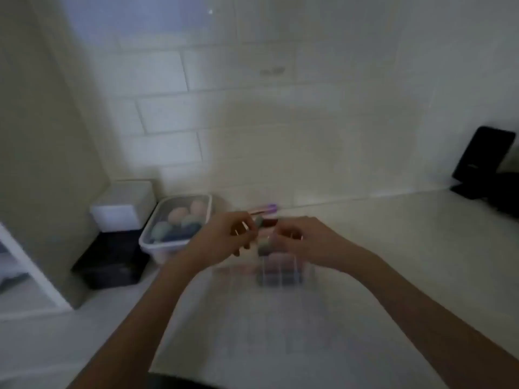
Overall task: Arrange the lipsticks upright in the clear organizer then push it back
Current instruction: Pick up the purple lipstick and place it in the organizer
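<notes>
Blurry frame, dim light. Nearest the camera, both forearms reach forward over the pale counter [421, 248] toward the clear organizer [280, 272], the landmark for everything else. It sits mid-counter, a transparent gridded box; the cells show pinkish and purplish lipsticks [276, 266] standing inside, exact count not readable through the blur.

Left hand [222, 238] is just left of the organizer's top, fingers curled, pinching a small greyish-capped lipstick [259, 221] at the fingertips, held above the organizer's far-left corner. Right hand [304, 242] is directly over the organizer, fingers curled down; a grey-green capped tube [264, 247] sits under its fingertips at the organizer's top, but whether the hand actually grips it cannot be told. A dark red item [271, 221] shows between the two hands, too smeared to name.

Left of the organizer, touching nothing of it, stands a clear lidded tub [146, 242] with pastel makeup sponges [179, 220] inside. Further left of that, a black box [109, 265] with a white box [123, 206] on top, beside a beige wall panel. Behind the organizer, a purple-tipped pinkish stick [264, 209] lies on the counter near the wall. Well to the right of the organizer, at the counter's back edge, a dark phone on a stand [483, 161] leans. White tiled wall [252, 108] behind all.
</notes>
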Available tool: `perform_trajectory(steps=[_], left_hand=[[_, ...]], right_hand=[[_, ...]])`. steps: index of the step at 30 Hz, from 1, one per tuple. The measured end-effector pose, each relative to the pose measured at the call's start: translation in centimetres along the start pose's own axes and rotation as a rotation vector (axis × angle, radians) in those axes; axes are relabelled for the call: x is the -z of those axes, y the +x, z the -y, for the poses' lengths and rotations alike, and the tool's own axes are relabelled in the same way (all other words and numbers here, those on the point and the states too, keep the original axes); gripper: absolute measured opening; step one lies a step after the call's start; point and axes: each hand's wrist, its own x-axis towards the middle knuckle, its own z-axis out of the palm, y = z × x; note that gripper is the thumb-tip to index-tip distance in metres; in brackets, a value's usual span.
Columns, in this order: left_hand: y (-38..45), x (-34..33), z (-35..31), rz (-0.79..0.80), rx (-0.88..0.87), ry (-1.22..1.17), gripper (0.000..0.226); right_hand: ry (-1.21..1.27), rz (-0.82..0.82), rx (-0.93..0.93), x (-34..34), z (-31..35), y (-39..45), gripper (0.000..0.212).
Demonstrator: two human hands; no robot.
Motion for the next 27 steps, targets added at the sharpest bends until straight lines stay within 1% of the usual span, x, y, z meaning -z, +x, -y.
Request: perform_trajectory(steps=[1, 2, 4, 6, 9, 11, 13, 16, 19, 22, 25, 27], left_hand=[[-0.7, 0.0, 0.3, -0.056, 0.009, -0.053, 0.007], [-1.4, 0.1, 0.3, -0.131, 0.035, -0.134, 0.009], [-2.8, 0.0, 1.2, -0.239, 0.040, -0.297, 0.013], [-4.4, -0.6, 1.7, -0.259, 0.031, -0.386, 0.011], [-6.3, -1.8, 1.8, -0.295, 0.025, -0.531, 0.005], [-7.2, -2.5, 1.9, -0.330, 0.026, -0.628, 0.007], [-7.6, -2.7, 2.0, -0.324, 0.034, -0.677, 0.006], [-7.4, -2.6, 2.1, -0.316, 0.029, -0.669, 0.010], [-7.2, -2.9, 2.1, -0.408, -0.006, -0.581, 0.012], [-6.9, -3.3, 2.5, -0.504, 0.006, -0.519, 0.014], [-6.7, -3.3, 2.8, -0.535, 0.033, -0.492, 0.015], [-6.7, -3.3, 2.8, -0.545, 0.038, -0.485, 0.015]], right_hand=[[0.010, -0.029, 0.003, -0.5, 0.1, -0.5, 0.021], [0.030, -0.075, -0.035, -0.7, 0.4, -0.9, 0.023], [0.046, -0.152, -0.044, -1.5, 0.2, -1.7, 0.030], [0.036, -0.202, -0.049, -2.6, 0.5, -2.5, 0.033], [0.094, -0.287, -0.030, -3.2, 0.8, -3.1, 0.034], [0.075, -0.285, -0.052, -3.1, 0.9, -3.1, 0.028], [0.031, -0.239, -0.086, -3.0, 0.9, -2.9, 0.030], [0.038, -0.205, -0.095, -2.8, 0.7, -2.7, 0.031], [0.031, -0.200, -0.072, -2.2, 0.7, -2.0, 0.027], [-0.021, -0.251, -0.066, -0.9, 0.0, -0.1, 0.026], [-0.095, -0.348, -0.039, 0.6, -1.0, 2.8, 0.021], [-0.163, -0.349, -0.029, 1.1, -1.8, 5.3, 0.014]])
